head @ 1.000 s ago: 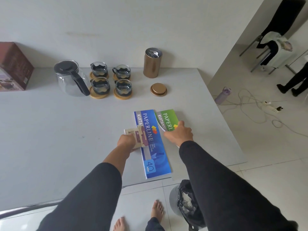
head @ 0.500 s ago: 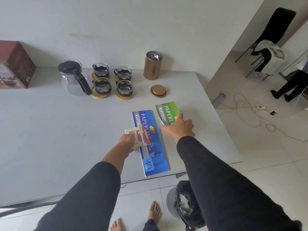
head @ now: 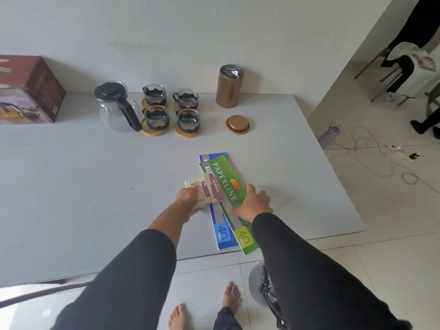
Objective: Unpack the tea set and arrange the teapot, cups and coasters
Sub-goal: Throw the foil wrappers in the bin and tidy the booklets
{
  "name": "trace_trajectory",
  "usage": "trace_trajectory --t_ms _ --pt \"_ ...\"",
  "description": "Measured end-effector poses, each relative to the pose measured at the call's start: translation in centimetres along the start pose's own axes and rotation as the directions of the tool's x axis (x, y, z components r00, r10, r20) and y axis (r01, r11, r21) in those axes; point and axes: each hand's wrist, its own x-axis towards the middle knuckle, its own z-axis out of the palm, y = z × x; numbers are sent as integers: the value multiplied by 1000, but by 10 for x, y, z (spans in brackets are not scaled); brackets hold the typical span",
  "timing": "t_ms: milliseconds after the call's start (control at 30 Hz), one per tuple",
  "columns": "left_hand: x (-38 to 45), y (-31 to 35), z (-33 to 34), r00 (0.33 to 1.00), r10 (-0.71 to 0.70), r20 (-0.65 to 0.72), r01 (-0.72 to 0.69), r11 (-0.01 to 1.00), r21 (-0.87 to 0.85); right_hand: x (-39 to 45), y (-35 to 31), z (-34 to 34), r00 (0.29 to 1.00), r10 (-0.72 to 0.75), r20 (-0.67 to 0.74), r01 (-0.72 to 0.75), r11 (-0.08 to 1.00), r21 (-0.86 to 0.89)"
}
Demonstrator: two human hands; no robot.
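A glass teapot [head: 114, 108] with a black lid and handle stands at the back of the table. To its right, several glass cups [head: 156, 115] sit on round wooden coasters [head: 183, 133] in a square group. Near the front edge, my left hand [head: 189, 198] is shut on a small beige and purple packet [head: 206, 189]. My right hand [head: 253, 203] presses on a green Paperline booklet [head: 228, 186], which lies across a blue booklet [head: 221, 232].
The red tea set box [head: 31, 91] stands at the back left. A gold canister [head: 229, 86] stands at the back, its gold lid [head: 237, 124] lying in front of it. A grey bin [head: 259, 287] sits on the floor. Cables [head: 381, 160] and another person's legs [head: 426, 120] are at right.
My right hand has slid the green booklet left and toward me, so it overlaps the blue one. My left hand keeps the packet in about the same place.
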Motion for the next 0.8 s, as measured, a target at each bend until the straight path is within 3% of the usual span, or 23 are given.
trace_trajectory --t_ms 133,300,433,600,800 --pt "3 2 8 999 32 -17 -31 997 76 5 -2 1 1000 17 -7 -16 997 73" --pt "2 1 23 986 138 -93 -91 915 393 11 -12 -4 997 71 -1 -69 967 244" --pt "1 -4 29 988 92 -123 -38 922 384 20 -8 0 989 117 91 -142 927 348" --pt "1 -3 37 999 44 -5 -38 916 399 23 1 6 980 118 159 -176 887 427" --pt "7 9 58 994 88 58 -103 922 372 29 11 -1 958 120 260 -253 781 571"
